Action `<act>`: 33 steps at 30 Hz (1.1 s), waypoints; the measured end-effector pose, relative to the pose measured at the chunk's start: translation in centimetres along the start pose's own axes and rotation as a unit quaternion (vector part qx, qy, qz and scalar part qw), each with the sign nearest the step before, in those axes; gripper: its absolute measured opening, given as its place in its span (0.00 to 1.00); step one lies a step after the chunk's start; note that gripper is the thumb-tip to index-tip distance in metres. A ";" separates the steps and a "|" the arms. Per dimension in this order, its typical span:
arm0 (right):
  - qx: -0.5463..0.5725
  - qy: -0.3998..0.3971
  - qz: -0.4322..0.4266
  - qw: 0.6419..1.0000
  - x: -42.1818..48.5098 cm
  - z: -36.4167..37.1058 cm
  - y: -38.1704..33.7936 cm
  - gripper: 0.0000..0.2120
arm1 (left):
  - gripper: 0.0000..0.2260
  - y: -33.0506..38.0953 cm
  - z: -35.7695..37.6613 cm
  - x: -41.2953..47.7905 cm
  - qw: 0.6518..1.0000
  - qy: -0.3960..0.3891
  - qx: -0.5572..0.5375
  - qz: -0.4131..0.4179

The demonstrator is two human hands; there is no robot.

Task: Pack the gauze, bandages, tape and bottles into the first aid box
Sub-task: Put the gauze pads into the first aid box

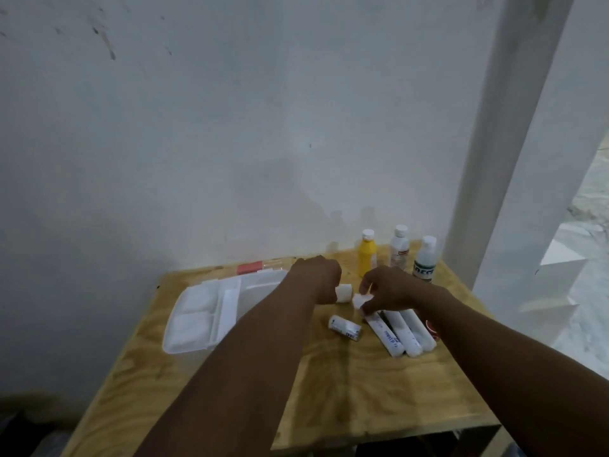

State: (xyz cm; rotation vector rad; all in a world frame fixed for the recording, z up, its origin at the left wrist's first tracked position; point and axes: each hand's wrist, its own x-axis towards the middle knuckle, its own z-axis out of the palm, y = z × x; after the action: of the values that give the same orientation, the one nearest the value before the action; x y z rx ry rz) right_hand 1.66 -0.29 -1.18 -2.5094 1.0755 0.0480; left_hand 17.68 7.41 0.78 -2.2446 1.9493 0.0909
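Packing looks barely begun: the open first aid box (197,319), at the counter's (346,390) left, seems empty (interior washed out). Right of it, the left hand (318,278) grips one small roll (344,293); the right hand (390,288) pinches a white pad (361,300). Three bottles (398,250), three long rolls (400,334) and one short roll (344,328) wait.

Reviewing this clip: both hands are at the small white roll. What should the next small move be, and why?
Probably carry the small white roll, gripped by the left hand, left into the open first aid box. The right hand pinches what looks like its loose end, and the box's white compartments look unfilled, with rolls and bottles out on the table.
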 end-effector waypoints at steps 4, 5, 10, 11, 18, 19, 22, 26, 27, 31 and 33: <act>0.010 0.010 -0.016 1.000 0.8 0.8 0.7 0.13 | 0.20 0.6 1.5 1.4 0.998 -0.046 0.030 -0.005; 0.005 0.016 -0.022 1.000 1.0 0.8 0.7 0.12 | 0.20 0.5 1.7 1.7 0.998 -0.050 0.032 -0.005; 0.018 0.041 -0.025 0.999 1.5 0.4 0.9 0.12 | 0.17 0.1 2.3 2.4 0.999 -0.019 0.043 -0.008; 0.026 0.047 -0.020 0.998 1.5 0.3 1.0 0.13 | 0.17 0.2 2.4 2.4 0.999 -0.013 0.047 -0.009; 0.080 0.092 -0.006 0.993 0.8 -1.1 1.7 0.09 | 0.11 0.7 2.3 2.1 0.998 0.023 0.057 -0.019; 0.090 0.107 -0.007 0.990 0.7 -1.2 1.8 0.06 | 0.12 0.7 2.2 2.1 0.999 0.026 0.043 -0.019; 0.121 0.141 0.007 0.983 0.5 -1.6 1.9 0.13 | 0.17 0.5 2.0 2.0 1.000 0.024 -0.010 -0.011; 0.127 0.155 0.010 0.980 0.4 -1.6 1.8 0.11 | 0.19 1.1 2.7 2.0 0.999 0.014 -0.034 -0.002; 0.127 0.157 0.013 0.979 0.4 -1.5 1.8 0.10 | 0.20 1.3 2.9 2.1 0.999 0.016 -0.032 -0.003; 0.135 0.160 0.019 0.978 0.5 -1.2 2.0 0.10 | 0.19 1.8 3.3 2.4 0.999 0.040 -0.020 -0.024; 0.138 0.160 0.022 0.977 0.5 -1.1 2.2 0.10 | 0.17 2.0 3.3 2.4 0.998 0.056 -0.014 -0.032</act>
State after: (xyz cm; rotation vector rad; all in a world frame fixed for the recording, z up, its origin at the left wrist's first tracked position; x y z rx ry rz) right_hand 0.37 -2.41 -1.09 -2.2882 1.1676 -0.4753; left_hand 16.23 5.33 -3.04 -2.3761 1.9389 -0.0176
